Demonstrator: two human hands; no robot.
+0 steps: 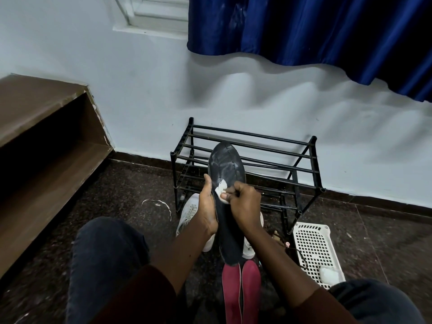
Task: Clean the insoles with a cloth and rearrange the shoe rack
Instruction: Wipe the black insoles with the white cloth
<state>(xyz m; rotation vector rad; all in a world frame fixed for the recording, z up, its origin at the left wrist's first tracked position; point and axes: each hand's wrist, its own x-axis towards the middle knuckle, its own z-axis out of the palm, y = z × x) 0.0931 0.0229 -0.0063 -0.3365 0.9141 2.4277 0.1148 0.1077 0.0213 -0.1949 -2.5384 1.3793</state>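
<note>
Left hand is gripping the dark insole by its edge, long axis pointing away; right hand is pinching the cloth at mid-length, toe beyond.

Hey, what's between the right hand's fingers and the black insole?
A small white cloth, pinched by the right hand and pressed on the black insole that the left hand holds. The head view shows it.

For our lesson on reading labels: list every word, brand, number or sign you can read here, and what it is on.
No text can be read.
The dark insole, cloth, shoe rack and basket show no writing.
A small mark on the white shoe nearer the basket is too blurred.
</note>
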